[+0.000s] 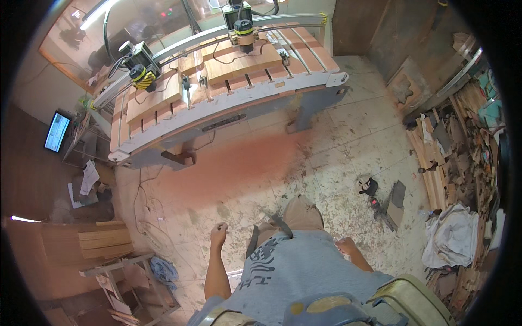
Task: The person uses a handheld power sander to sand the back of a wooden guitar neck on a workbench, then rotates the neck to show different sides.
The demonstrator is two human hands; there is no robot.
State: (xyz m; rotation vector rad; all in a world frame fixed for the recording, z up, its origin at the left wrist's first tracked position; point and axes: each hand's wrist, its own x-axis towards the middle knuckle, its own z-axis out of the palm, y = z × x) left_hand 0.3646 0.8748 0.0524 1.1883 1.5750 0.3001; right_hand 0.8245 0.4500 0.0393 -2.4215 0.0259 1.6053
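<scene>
My left hand (218, 233) hangs beside my left leg with its fingers curled; whatever they hold, if anything, is too small to make out. My right hand (347, 247) is at my right hip, fingers bent around something pale and indistinct, partly hidden by my body. Ahead of me stands a large CNC router (228, 111) with two spindle heads (142, 76) (244, 41) on a gantry. Wooden boards (242, 68) lie clamped on its slotted bed. Reddish sawdust (228, 163) covers the floor below the machine's front.
A lit monitor (57, 131) stands left. Cables (140, 198) trail along the floor. Stacked planks (104, 240) and a frame (128, 274) are lower left. A power tool (380, 212), white sacking (448, 236) and piled wood offcuts (435, 157) lie right. A panel (408, 87) leans at back right.
</scene>
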